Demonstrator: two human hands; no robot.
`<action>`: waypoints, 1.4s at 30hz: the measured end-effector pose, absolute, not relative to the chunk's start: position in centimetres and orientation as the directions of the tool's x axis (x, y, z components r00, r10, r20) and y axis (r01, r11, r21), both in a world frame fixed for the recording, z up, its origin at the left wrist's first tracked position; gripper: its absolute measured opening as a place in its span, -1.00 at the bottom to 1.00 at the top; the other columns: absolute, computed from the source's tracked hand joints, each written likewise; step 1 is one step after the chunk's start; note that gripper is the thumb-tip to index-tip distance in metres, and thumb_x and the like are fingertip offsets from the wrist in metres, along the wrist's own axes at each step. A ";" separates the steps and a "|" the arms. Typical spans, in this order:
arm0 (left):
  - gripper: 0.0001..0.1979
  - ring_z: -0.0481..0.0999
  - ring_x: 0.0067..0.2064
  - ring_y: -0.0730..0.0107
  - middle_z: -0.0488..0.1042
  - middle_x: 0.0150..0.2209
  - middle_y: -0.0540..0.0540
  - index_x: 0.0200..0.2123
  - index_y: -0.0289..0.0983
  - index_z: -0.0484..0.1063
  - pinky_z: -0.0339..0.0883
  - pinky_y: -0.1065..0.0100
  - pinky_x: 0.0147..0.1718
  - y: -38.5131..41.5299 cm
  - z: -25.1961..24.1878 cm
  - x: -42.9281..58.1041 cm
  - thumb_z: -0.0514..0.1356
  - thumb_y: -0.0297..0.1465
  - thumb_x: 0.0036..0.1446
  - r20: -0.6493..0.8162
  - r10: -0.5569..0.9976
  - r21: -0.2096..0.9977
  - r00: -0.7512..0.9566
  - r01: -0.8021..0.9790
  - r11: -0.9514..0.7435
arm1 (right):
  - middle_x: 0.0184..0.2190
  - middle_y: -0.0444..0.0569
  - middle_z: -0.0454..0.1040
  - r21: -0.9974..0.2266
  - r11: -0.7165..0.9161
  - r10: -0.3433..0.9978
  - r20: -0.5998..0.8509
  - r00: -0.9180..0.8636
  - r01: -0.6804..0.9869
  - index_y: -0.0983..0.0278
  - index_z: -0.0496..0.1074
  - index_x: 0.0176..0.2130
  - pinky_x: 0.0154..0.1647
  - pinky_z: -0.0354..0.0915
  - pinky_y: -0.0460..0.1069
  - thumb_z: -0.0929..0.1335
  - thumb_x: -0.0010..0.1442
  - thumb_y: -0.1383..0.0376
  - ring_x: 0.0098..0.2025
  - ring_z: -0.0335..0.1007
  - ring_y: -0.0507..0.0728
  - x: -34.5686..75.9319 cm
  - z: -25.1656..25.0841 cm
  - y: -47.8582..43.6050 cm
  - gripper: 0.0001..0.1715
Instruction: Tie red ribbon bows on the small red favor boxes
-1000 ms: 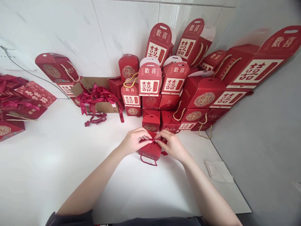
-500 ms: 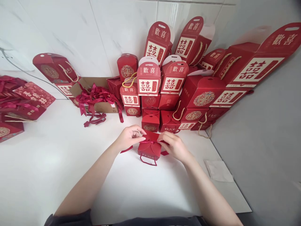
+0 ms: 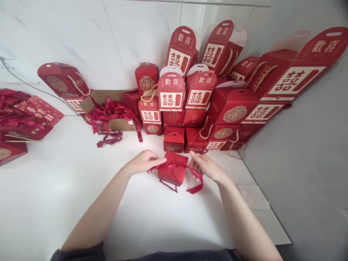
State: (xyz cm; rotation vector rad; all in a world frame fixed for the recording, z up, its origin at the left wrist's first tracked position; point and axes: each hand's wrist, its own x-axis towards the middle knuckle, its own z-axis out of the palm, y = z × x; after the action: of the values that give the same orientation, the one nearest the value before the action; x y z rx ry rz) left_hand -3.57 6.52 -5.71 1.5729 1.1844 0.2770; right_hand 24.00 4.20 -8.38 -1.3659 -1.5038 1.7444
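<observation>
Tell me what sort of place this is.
Probably a makeshift gift-packing corner, perhaps at home. A pile of red gift boxes stands against the tiled wall, a cardboard box holds ribbons on the white table, and the left hand and right hand hold the ribbon on a small red box.

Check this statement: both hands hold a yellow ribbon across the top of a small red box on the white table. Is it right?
No. The head view shows the ribbon is red, not yellow. The left hand and right hand do hold it across the top of the small red box on the white table.
</observation>
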 end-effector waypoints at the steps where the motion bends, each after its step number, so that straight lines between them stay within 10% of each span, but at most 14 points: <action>1: -0.53 0.33 -0.60 0.50 0.35 -0.63 -0.01 -0.59 -0.31 0.35 0.21 0.45 -0.60 6.5 -5.6 -3.5 0.20 -0.02 0.09 -0.392 0.775 0.842 0.496 0.534 0.085 | -0.72 -0.04 0.40 -0.909 -0.304 0.821 -0.402 -0.406 0.285 0.33 0.40 -0.55 -0.67 0.22 -0.07 0.11 0.21 -0.28 -0.73 0.31 0.04 23.9 -8.4 4.2 -0.17; 10: -0.57 0.24 -0.65 0.57 0.31 -0.67 0.04 -0.56 -0.31 0.35 0.10 0.51 -0.69 6.9 -6.1 -3.7 0.27 -0.06 0.04 -0.423 0.693 0.875 0.584 0.463 0.143 | -0.83 -0.30 0.12 -0.938 -0.166 0.846 -0.294 -0.445 0.305 0.28 0.47 -0.46 -0.76 -0.09 -0.14 0.39 0.10 -0.09 -0.78 0.06 -0.07 23.6 -7.7 3.8 -0.52; 20: -0.55 0.22 -0.71 0.62 0.30 -0.74 0.07 -0.62 -0.32 0.30 0.11 0.56 -0.72 7.8 -9.7 -4.9 0.32 -0.09 0.00 -0.348 0.689 0.934 0.636 0.296 0.198 | -0.76 -0.28 0.21 -0.936 -0.178 0.812 -0.315 -0.491 0.305 0.29 0.39 -0.44 -0.81 -0.08 -0.18 0.41 0.10 -0.04 -0.77 0.11 -0.08 24.2 -8.5 3.8 -0.55; 26: -0.59 0.40 -0.63 0.55 0.44 -0.65 0.00 -0.57 -0.34 0.34 0.28 0.53 -0.61 7.9 -10.3 -4.7 0.33 -0.13 0.01 -0.370 0.643 0.929 0.671 0.281 0.241 | -0.58 -0.12 0.44 -0.962 -0.197 0.803 -0.270 -0.531 0.191 0.30 0.36 -0.44 -0.52 0.29 -0.12 0.42 0.11 -0.02 -0.55 0.36 -0.02 24.1 -8.5 3.9 -0.55; 32: -0.66 0.37 -0.68 0.55 0.46 -0.67 -0.01 -0.57 -0.34 0.39 0.25 0.53 -0.66 8.2 -10.7 -5.6 0.34 -0.21 0.02 -0.416 0.551 0.908 0.724 0.302 0.289 | -0.65 -0.22 0.28 -0.973 -0.115 0.815 -0.207 -0.541 0.199 0.30 0.35 -0.46 -0.58 0.09 -0.14 0.43 0.13 0.04 -0.59 0.14 -0.07 24.5 -8.7 4.1 -0.60; 42: -0.85 0.42 -0.40 0.48 0.56 -0.29 -0.18 -0.57 -0.31 0.60 0.37 0.45 -0.39 8.9 -7.8 -7.4 0.45 -0.36 -0.14 -0.215 0.513 0.976 0.831 0.201 0.083 | -0.55 -0.16 0.39 -0.976 -0.181 0.746 -0.217 -0.630 0.122 0.31 0.43 -0.36 -0.45 0.19 -0.10 0.43 0.16 0.08 -0.51 0.28 -0.02 25.3 -10.1 4.7 -0.67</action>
State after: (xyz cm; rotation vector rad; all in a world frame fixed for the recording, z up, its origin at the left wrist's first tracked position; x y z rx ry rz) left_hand -7.36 8.95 -7.83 1.4948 0.5994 0.2552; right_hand 25.33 4.72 -10.07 -0.9995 -1.6426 1.8629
